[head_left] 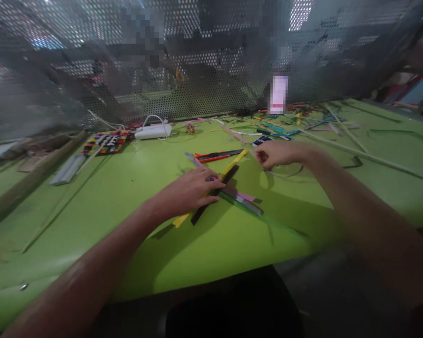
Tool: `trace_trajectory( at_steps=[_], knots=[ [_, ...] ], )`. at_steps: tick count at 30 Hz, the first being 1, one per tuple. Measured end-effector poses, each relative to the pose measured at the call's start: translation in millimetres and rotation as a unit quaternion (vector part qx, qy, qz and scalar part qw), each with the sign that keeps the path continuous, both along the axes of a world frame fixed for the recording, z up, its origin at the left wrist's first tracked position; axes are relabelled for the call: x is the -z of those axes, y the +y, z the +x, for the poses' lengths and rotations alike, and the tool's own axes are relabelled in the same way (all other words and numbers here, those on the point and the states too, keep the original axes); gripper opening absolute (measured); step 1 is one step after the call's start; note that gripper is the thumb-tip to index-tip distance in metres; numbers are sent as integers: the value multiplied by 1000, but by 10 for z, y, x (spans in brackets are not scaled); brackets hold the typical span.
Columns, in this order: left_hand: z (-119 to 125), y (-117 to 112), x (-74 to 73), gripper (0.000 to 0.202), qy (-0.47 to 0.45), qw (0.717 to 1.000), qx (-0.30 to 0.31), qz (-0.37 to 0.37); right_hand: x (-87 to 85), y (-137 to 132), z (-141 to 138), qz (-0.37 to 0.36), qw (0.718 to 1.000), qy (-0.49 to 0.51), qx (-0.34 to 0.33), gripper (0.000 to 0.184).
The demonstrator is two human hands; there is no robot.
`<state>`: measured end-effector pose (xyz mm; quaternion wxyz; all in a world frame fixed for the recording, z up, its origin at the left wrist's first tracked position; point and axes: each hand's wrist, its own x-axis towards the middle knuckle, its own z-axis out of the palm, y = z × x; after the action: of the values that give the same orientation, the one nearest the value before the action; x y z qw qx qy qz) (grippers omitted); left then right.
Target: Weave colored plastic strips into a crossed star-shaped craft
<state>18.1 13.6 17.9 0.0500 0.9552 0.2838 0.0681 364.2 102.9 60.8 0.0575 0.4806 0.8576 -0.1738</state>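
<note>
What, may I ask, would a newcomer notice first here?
Probably the crossed yellow, black, pink and grey strips under the left hand, near the centre of the green table. Next, perhaps the orange-and-black cutter just beyond them, then the multicoloured checkered piece toward the back left.

I saw a perforated screen (211,101) behind my green table (232,253), a white block (153,131) before it, perhaps a power strip, and a wooden bar (33,180) leftward.
</note>
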Motion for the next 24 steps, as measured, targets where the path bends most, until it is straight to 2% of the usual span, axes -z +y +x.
trace_trajectory(
  at_steps=[4,9,13,15,18,20,24],
  knots=[
    [-11,-23,-10,40,-25,1000,-1,9,-88,-31,89,-11,1000,-19,-3,19],
    [-22,-34,-31,38,-27,999,11,14,-75,-31,140,-50,996,-56,45,28],
    [-20,-14,21,41,-3,1000,20,8,-59,-39,73,-64,993,-63,75,17],
    [-18,-5,52,43,1,1000,17,7,-80,-53,33,-45,992,-82,82,11],
    [-18,-2,73,45,0,1000,12,8,-144,-86,3,19,990,-103,90,19],
    [-18,-6,65,45,0,1000,13,5,-199,-110,6,46,988,-87,116,20],
    [-9,-16,29,45,5,1000,11,-1,-305,-118,57,65,985,-13,158,7]
  ],
)
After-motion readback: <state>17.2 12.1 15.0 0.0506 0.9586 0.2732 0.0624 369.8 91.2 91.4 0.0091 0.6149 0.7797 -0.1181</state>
